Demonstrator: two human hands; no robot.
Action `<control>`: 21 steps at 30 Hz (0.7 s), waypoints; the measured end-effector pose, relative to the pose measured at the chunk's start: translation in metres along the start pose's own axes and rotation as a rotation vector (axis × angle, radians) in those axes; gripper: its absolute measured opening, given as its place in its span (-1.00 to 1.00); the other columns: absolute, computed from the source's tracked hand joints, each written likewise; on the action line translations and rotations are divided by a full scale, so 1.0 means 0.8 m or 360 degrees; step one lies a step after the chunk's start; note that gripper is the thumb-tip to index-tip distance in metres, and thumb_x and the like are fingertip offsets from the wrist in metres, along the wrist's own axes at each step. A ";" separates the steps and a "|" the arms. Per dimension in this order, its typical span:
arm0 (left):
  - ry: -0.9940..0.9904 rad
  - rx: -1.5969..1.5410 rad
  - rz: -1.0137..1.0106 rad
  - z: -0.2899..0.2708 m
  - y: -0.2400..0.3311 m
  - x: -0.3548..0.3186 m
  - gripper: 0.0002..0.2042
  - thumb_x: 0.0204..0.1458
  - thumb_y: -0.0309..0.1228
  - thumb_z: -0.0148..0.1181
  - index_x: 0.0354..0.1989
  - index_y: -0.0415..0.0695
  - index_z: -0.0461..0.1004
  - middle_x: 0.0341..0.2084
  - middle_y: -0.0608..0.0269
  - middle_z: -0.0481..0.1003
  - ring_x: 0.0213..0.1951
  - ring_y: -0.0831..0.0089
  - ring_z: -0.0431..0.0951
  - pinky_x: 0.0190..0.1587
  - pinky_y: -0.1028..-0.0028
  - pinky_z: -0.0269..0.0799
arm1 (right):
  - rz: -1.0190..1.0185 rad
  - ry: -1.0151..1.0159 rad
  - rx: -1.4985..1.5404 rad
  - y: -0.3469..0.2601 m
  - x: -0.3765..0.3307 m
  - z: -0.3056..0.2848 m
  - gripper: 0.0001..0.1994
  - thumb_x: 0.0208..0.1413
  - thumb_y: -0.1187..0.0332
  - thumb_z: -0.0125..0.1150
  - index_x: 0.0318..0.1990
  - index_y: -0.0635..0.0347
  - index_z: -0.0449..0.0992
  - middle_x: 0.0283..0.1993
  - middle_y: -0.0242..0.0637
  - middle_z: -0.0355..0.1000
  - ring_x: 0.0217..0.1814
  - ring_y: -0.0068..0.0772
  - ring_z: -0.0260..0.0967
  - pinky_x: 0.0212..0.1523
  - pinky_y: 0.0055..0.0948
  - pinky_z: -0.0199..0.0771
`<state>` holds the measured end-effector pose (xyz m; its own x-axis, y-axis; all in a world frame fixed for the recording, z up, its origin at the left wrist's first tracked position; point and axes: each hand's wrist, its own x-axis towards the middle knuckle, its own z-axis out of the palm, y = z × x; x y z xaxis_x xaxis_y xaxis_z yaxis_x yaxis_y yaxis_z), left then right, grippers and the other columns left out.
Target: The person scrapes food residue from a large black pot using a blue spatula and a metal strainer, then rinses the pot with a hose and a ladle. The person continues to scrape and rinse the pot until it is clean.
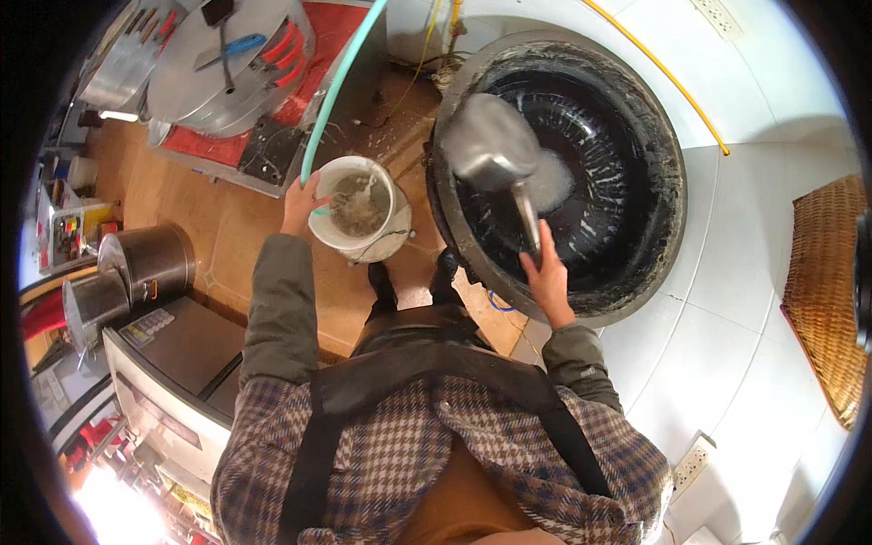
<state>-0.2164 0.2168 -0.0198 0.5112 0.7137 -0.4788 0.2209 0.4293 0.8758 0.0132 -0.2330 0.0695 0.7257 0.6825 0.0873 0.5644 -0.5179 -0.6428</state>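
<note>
My left hand (300, 207) is closed round a pale green hose (338, 86) beside the rim of a white bucket (396, 211). The hose's short end points into the bucket, where cloudy water (356, 204) splashes. My right hand (548, 280) grips the handle of a shiny metal dipper (495, 136). The dipper's bowl, slightly blurred, is raised over the left side of a big round black tub (670, 182). Inside the tub lies dark liquid with a whitish foamy patch (550, 182) beside the dipper.
Large metal pots (195, 77) stand on a red-topped table (331, 32) at the far left. Nearer on the left are steel pots (150, 259) and a cabinet (177, 341). A white tiled wall (636, 345) and a woven basket tray (827, 291) are on the right.
</note>
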 end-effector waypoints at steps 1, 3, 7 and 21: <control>0.0040 0.0007 -0.0068 0.004 -0.001 -0.001 -0.70 0.17 -0.23 0.19 -0.23 -0.25 0.36 -0.50 0.37 0.20 -0.47 0.58 0.35 -0.30 0.39 0.65 | 0.0329 -0.0087 0.0099 0.038 0.004 -0.005 -0.28 0.10 0.37 0.27 0.40 -0.04 0.07 0.10 0.10 0.41 -0.10 0.13 0.49 -0.23 -0.21 0.50; 0.0021 0.0043 -0.0016 0.014 -0.002 -0.005 -0.70 0.17 -0.23 0.18 -0.24 -0.25 0.35 -0.51 0.37 0.20 -0.47 0.58 0.35 -0.30 0.40 0.66 | 0.0388 0.0093 -0.0107 0.126 0.028 -0.004 -0.27 0.04 0.32 0.32 0.38 0.00 0.12 0.11 0.10 0.41 0.01 0.14 0.48 -0.09 -0.19 0.48; 0.0048 0.0148 -0.0119 0.031 0.000 -0.015 -0.72 0.21 -0.19 0.12 -0.29 -0.17 0.31 -0.50 0.38 0.18 -0.43 0.60 0.32 -0.23 0.33 0.66 | 0.1463 0.0164 0.0411 0.302 0.089 0.014 -0.26 0.02 0.44 0.30 0.38 0.14 0.09 -0.49 -0.20 0.42 -0.65 -0.42 0.29 -0.70 -0.31 0.29; 0.0083 0.0176 0.0009 0.021 -0.018 -0.005 -0.65 0.20 -0.17 0.10 -0.11 -0.27 0.36 -0.52 0.29 0.30 -0.46 0.51 0.41 -0.41 0.38 0.64 | 0.1811 0.0175 0.1967 0.226 0.072 0.109 -0.26 0.15 0.51 0.20 0.42 -0.05 -0.04 -0.44 -0.27 0.29 -0.60 -0.50 0.16 -0.65 -0.45 0.18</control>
<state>-0.2074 0.1983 -0.0292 0.4695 0.7450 -0.4738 0.3097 0.3636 0.8786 0.1223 -0.2425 -0.1077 0.5708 0.2080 -0.7943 -0.8159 0.0356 -0.5770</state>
